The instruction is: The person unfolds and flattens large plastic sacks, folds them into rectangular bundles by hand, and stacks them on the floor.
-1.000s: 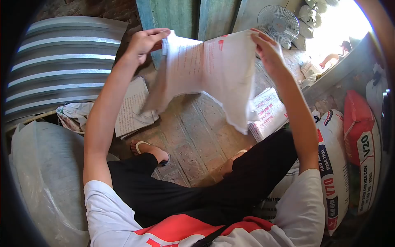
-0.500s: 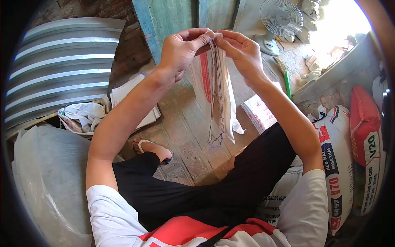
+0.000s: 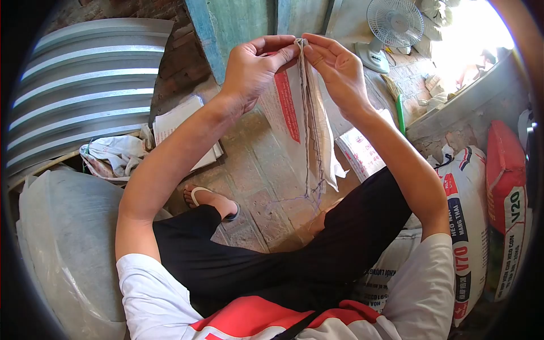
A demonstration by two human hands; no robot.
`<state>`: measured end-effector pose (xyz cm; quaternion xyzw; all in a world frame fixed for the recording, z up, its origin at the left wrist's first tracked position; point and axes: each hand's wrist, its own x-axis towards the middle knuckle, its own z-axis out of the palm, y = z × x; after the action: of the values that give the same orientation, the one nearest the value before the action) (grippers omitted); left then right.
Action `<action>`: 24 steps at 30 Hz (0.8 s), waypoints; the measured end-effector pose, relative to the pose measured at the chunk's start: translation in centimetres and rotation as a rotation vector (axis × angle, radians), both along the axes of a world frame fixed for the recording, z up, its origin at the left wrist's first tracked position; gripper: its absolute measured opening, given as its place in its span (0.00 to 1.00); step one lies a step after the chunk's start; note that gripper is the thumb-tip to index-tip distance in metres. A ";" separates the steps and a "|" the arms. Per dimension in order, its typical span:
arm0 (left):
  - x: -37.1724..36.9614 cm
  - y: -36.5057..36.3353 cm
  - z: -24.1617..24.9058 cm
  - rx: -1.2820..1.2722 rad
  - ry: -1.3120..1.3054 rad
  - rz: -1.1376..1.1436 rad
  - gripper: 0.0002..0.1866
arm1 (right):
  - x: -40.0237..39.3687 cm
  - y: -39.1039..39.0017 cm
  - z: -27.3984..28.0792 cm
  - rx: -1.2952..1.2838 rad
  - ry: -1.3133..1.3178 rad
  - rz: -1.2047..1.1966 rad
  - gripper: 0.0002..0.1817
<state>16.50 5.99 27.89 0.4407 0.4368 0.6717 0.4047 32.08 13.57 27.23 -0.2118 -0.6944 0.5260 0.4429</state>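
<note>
A folded woven sack (image 3: 289,107), whitish with a red printed strip, hangs from both hands above the floor. My left hand (image 3: 255,71) pinches its upper edge between thumb and fingers. Close beside it, my right hand (image 3: 339,71) pinches the same edge, the fingertips of the two hands nearly touching. Dark stitching thread runs down the sack's folds, and loose purple thread (image 3: 309,198) dangles at its lower end. The sack's far side is hidden.
Stacks of flat sacks lie left (image 3: 175,119) and right (image 3: 362,153) on the brick floor. Full feed bags (image 3: 464,226) stand at the right, a grey plastic-covered bundle (image 3: 73,243) at the left. A fan (image 3: 395,25) and a green-handled broom (image 3: 400,110) are farther back.
Both hands and the sack have shifted slightly right and up in view. The sack's folds look more spread, and the loose thread hangs wider at the bottom.
</note>
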 end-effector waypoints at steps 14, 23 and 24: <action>-0.9 -0.1 -0.2 0.004 0.423 0.136 0.18 | 0.4 -0.2 1.0 0.045 -0.017 0.066 0.21; -8.9 0.7 -4.0 0.138 1.238 -0.054 0.37 | 5.8 4.9 4.6 0.235 -0.021 -0.108 0.17; -9.0 0.6 -4.9 0.165 1.192 -0.024 0.36 | 6.5 5.4 4.8 0.277 -0.017 -0.164 0.17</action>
<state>7.47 6.55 22.97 0.7764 0.5299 0.3356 0.0621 38.53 19.00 32.04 -0.2093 -0.7444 0.3855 0.5033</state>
